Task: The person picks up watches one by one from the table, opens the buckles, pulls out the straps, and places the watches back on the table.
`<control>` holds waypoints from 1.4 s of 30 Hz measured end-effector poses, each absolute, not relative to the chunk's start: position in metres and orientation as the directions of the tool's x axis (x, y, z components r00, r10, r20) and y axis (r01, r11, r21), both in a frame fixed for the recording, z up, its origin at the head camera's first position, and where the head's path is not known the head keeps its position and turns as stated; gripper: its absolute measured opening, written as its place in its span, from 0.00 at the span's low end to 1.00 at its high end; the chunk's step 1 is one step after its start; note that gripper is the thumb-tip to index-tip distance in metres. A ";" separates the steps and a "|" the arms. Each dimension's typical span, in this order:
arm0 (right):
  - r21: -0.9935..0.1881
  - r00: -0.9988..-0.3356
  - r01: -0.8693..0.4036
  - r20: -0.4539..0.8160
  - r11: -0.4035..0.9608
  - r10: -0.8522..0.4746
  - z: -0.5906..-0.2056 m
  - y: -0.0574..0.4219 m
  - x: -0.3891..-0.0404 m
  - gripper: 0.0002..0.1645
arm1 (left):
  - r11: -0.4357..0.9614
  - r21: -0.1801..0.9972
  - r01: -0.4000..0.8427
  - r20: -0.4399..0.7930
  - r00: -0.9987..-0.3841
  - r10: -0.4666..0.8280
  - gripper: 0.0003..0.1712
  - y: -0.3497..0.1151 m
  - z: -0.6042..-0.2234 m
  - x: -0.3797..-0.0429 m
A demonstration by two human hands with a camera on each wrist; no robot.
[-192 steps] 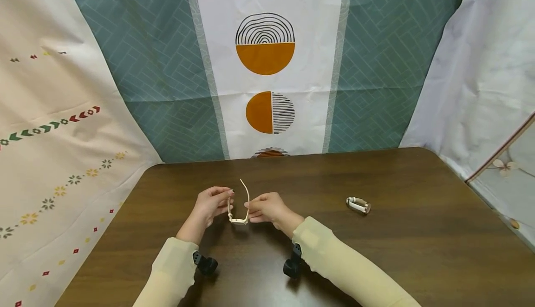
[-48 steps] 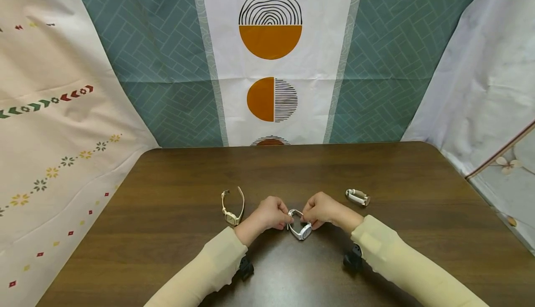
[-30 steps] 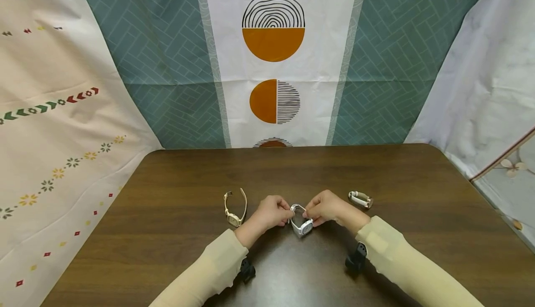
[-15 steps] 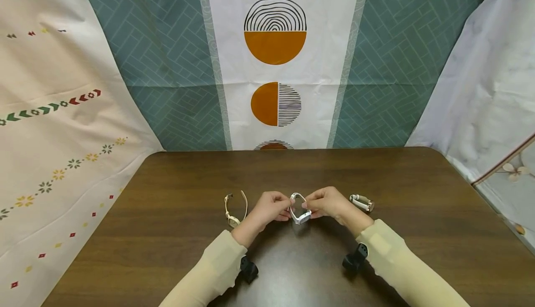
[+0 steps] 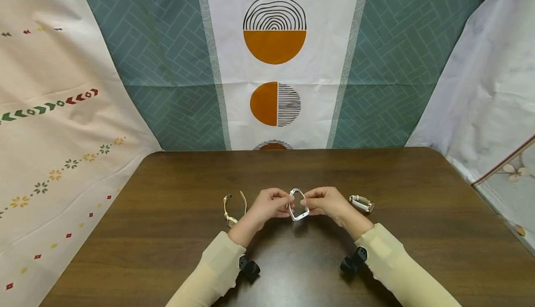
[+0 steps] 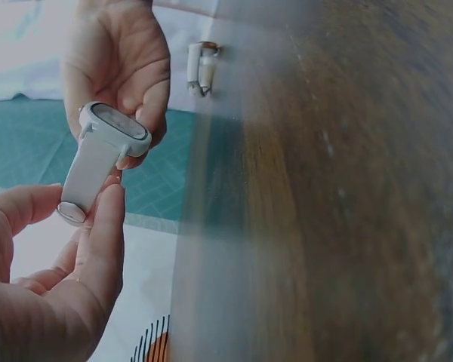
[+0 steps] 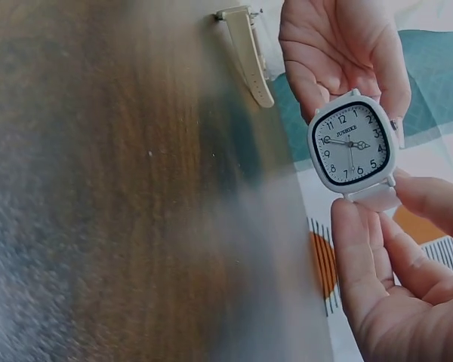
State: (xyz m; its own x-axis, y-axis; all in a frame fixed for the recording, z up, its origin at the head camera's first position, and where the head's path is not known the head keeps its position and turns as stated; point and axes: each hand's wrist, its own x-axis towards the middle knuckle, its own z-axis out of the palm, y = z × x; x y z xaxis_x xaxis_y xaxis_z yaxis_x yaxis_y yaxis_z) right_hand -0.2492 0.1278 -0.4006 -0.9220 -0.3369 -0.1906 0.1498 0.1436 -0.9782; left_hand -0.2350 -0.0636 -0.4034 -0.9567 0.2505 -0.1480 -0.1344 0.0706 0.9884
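1. Head view: white watch (image 5: 301,216) sits between both hands, above the table (image 5: 125,237), its loop's long axis running front to back.
2. Left hand (image 5: 271,203) pinches its left side.
3. Right hand (image 5: 327,202) pinches its right; neither is nearer.

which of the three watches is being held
The white square-faced wristwatch, pinched by the left hand and right hand; the cream wristwatch and the rose-gold wristwatch lie on the table.

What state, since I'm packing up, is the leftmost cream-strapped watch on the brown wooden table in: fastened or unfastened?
Unfastened: in the head view, the cream-strapped watch has its strap ends apart.
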 end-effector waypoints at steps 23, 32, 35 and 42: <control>-0.985 -0.896 0.165 -0.169 0.044 -0.411 -0.411 0.124 -0.245 0.15 | 0.092 0.991 -0.092 -0.116 -0.944 0.310 0.13 -0.071 -0.407 -0.233; -0.987 -0.902 0.144 -0.159 0.068 -0.402 -0.408 0.122 -0.247 0.14 | 0.112 0.990 -0.090 -0.124 -0.928 0.353 0.12 -0.069 -0.408 -0.232; -0.988 -0.899 0.136 -0.154 0.072 -0.410 -0.407 0.121 -0.247 0.16 | 0.115 0.989 -0.095 -0.131 -0.926 0.355 0.12 -0.069 -0.408 -0.231; -0.989 -0.904 0.147 -0.147 0.031 -0.400 -0.406 0.120 -0.245 0.11 | 0.101 0.989 -0.109 -0.138 -0.928 0.347 0.12 -0.069 -0.409 -0.231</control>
